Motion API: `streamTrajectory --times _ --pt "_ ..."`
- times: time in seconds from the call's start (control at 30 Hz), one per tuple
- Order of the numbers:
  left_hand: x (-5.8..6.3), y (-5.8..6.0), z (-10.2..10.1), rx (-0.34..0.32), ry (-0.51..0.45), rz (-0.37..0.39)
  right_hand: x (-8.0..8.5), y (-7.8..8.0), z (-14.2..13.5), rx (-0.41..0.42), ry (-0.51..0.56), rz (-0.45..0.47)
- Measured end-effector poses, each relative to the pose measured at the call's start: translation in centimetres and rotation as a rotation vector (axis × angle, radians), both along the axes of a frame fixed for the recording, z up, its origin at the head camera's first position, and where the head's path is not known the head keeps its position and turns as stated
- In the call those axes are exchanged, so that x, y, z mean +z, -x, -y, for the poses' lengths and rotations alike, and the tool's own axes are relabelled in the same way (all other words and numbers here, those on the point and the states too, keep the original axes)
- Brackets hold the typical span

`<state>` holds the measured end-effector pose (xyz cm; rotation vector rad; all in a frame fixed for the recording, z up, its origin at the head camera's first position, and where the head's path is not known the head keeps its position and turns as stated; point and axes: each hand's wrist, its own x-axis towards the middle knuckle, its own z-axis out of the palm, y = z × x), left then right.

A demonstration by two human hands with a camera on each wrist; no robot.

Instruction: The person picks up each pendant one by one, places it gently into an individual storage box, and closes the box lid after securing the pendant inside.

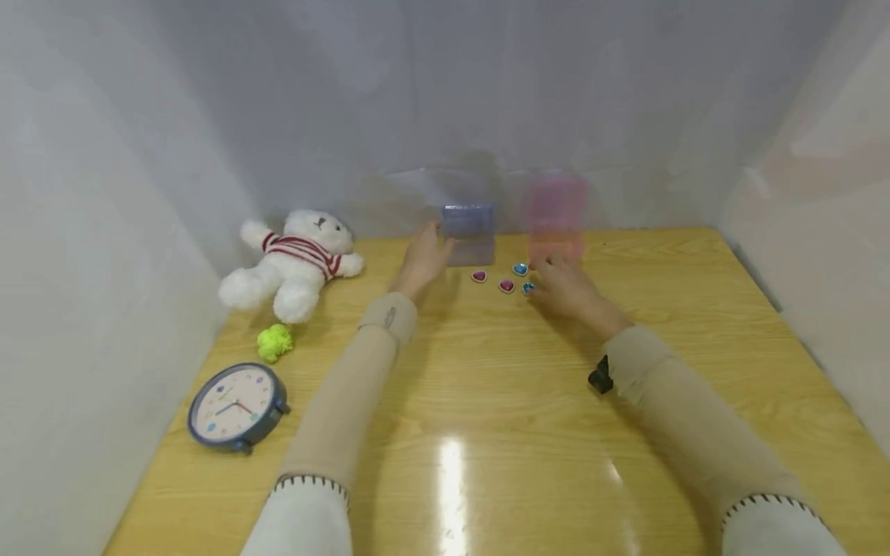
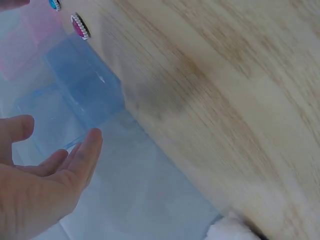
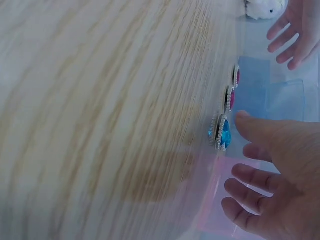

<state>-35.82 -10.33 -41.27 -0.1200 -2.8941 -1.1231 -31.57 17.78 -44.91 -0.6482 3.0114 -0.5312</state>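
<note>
Two boxes: blue box (image 1: 473,233) left, pink box (image 1: 557,232) right.
Left hand (image 1: 424,259): yours, loosely spread beside the blue box.
Right hand (image 1: 566,290): yours, loosely spread beside the blue gems (image 1: 520,269).
Gems: pink gems (image 1: 507,286) left, blue right, nearer than both boxes.

The table (image 1: 487,371) looks glossy, wood-grained; boxes (image 1: 469,252) smooth plastic; gems (image 1: 507,286) shiny.

Translucent blue box (image 1: 469,253), translucent pink box (image 1: 558,220), magenta gems (image 1: 507,286), blue gems (image 1: 520,269), red-striped white shirt (image 1: 304,249) on white bear (image 1: 283,270), neon yellow-green pompom (image 1: 275,342), navy-rimmed clock (image 1: 238,403), yellow wood-grained table (image 1: 514,386)
</note>
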Motion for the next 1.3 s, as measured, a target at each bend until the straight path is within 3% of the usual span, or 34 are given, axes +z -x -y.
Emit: streamTrajectory --times 0.13,0.33,0.6,0.9,1.3 --pt "-0.3 0.6 -0.1 0.025 -0.053 0.060 -0.2 0.2 0.1 0.022 0.003 -0.017" --pt "-0.8 1.3 0.0 0.080 -0.224 0.166 -0.5 0.5 0.5 0.014 -0.026 0.008" --pt "-1.6 2.0 0.4 0.133 -0.367 0.193 -0.9 1.0 1.1 0.042 0.001 0.021" --pt "-2.1 2.1 -0.3 0.192 -0.647 0.285 -1.3 1.3 0.6 0.050 0.079 0.083" --pt "-2.9 2.7 -0.7 0.231 -0.765 0.310 -2.1 2.1 0.8 0.092 0.061 0.018"
